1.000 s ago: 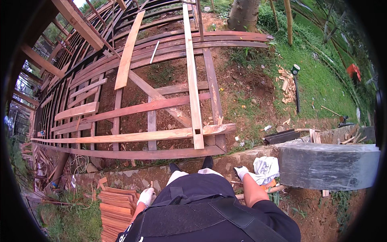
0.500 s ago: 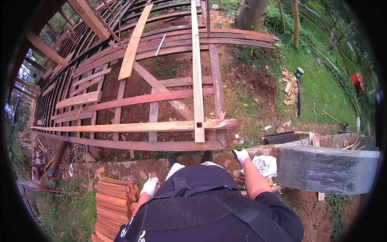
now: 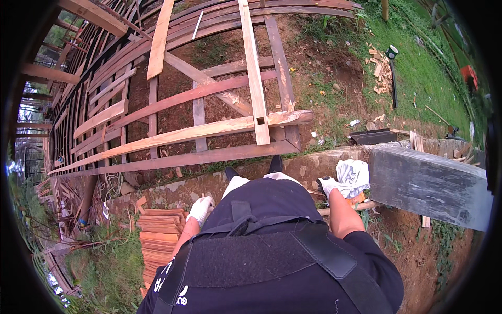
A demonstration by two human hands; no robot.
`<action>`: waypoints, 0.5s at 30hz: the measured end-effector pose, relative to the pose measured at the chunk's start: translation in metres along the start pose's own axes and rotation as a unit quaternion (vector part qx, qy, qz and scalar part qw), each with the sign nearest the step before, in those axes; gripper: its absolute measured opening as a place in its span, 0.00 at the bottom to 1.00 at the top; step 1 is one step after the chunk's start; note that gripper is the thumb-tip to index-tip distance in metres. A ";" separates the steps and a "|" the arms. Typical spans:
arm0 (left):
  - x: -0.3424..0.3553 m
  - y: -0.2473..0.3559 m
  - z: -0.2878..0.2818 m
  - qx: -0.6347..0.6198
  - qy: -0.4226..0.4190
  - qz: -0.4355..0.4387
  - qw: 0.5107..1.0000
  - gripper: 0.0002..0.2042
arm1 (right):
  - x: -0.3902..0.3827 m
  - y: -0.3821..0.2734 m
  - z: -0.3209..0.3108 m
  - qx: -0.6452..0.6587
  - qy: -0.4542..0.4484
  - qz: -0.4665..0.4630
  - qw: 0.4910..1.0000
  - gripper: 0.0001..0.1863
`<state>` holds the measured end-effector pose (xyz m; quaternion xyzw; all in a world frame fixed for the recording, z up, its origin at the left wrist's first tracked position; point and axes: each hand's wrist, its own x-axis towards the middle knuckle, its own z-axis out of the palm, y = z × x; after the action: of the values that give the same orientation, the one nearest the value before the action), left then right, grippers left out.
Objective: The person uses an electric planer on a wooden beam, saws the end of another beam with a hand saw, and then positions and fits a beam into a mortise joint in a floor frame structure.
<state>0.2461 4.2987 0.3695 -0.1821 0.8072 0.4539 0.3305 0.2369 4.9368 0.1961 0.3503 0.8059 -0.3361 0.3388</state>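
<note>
Timber work, outdoor site, seen from above the person's own body.

Item 1: left hand [image 3: 201, 209], white glove, fingers loosely curled, holding nothing that shows; it hangs just above a stack of short reddish boards [image 3: 157, 235] lying on the grass below it.

Item 2: right hand [image 3: 328, 184], white glove, closed down on a white cloth [image 3: 352, 176] that lies bunched on a low wall [image 3: 334, 157]; a grey concrete block [image 3: 429, 183] sits just to the right of that hand, an orange piece partly hidden under it.

Item 3: wooden frame [image 3: 198, 94], ahead of both hands, long beams fixed, cross slats laid only in part, wide gaps showing bare earth.

Progress, by judgement: framing largely up, slatting well short of complete; the board stack appears untouched.
</note>
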 end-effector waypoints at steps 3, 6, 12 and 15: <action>0.011 -0.009 -0.004 0.145 0.004 0.106 0.984 0.12 | -0.010 -0.004 -0.014 0.042 -0.015 0.021 0.999 0.14; 0.005 0.006 -0.003 0.193 -0.002 0.122 0.974 0.12 | -0.011 -0.022 -0.019 0.090 -0.020 0.004 0.996 0.14; -0.015 0.091 0.008 0.039 0.006 -0.003 0.999 0.12 | 0.028 -0.029 -0.012 0.090 0.029 -0.047 0.994 0.24; -0.021 0.082 0.001 0.102 -0.015 -0.013 0.995 0.13 | 0.030 -0.054 -0.002 0.204 -0.011 -0.094 0.974 0.08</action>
<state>0.2130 4.3416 0.4342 -0.1510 0.8418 0.3678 0.3651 0.1779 4.9200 0.1895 0.3312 0.7457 -0.5279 0.2358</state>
